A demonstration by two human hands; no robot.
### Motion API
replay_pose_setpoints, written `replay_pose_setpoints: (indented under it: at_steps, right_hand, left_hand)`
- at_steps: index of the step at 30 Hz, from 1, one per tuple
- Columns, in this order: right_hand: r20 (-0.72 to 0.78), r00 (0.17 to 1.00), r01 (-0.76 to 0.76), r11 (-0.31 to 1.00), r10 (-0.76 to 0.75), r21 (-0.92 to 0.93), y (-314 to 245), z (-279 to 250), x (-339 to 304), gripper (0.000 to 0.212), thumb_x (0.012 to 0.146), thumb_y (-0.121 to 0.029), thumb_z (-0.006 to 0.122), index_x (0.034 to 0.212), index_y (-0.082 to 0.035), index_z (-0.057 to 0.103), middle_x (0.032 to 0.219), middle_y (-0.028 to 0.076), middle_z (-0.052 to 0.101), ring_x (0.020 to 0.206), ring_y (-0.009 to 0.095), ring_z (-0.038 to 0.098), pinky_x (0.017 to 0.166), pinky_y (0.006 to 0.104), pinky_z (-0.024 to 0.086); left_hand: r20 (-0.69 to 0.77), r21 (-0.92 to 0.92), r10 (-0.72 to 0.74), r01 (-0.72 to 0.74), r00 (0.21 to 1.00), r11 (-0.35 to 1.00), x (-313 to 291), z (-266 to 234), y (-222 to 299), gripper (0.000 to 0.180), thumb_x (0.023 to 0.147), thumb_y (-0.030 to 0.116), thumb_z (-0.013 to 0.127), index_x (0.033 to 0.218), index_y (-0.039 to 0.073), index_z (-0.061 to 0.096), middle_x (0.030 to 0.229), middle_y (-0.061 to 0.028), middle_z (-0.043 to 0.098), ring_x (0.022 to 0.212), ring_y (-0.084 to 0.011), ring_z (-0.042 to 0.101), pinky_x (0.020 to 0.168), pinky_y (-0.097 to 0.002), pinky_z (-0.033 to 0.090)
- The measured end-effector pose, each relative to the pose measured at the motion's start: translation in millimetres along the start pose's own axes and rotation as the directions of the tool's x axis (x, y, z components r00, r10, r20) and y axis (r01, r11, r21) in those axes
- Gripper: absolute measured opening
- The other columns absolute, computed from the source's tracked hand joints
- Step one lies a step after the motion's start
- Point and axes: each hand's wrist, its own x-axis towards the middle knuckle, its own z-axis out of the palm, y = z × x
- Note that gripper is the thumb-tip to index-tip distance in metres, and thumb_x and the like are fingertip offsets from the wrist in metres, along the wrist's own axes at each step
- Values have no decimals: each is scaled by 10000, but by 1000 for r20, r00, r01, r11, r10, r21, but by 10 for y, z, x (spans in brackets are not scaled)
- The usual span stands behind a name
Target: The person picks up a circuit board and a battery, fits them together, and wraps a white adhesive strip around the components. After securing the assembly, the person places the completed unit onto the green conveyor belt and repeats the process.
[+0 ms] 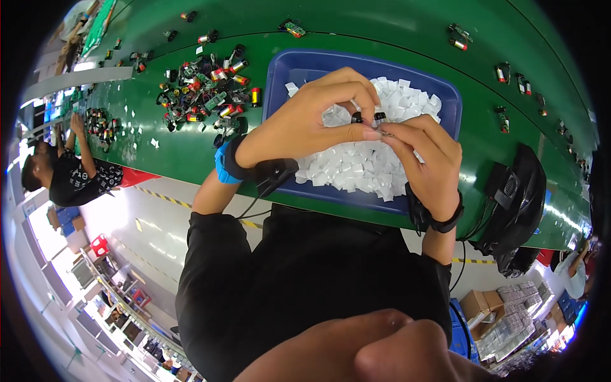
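Over a blue tray (pixel 275 79), my two hands come together around a small dark electronic assembly (pixel 380 117). My left hand (pixel 318 121) is closed, its thumb and fingers pinching the part from the left. From the other side my right hand (pixel 431 159) pinches the same piece, its thumb and fingertips meeting near the left thumb. The fingers cover most of the part, so its exact kind is hidden. Below them, many small white square pieces (pixel 350 167) fill the tray in a loose heap.
Left of the tray, a pile of small circuit boards with red-and-yellow cylindrical cells (pixel 207 89) lies on the green table (pixel 248 38). Similar units (pixel 503 73) are scattered right. A black bag (pixel 525 197) sits at the right edge. Another person (pixel 76 169) works far left.
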Motion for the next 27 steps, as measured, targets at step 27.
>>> replay_pose_setpoints:
  at_steps: [27]
  right_hand:
    - [-236, 961, 120, 986, -145, -117, 0, 11, 19, 299, 731, 85, 801, 1009, -22, 776, 852, 88, 687, 702, 174, 658, 594, 252, 513]
  left_hand:
    - [-279, 262, -293, 366, 914, 893, 127, -594, -472, 339, 1026, 360, 525, 1125, 76, 682, 870, -42, 730, 732, -159, 602, 609, -306, 498]
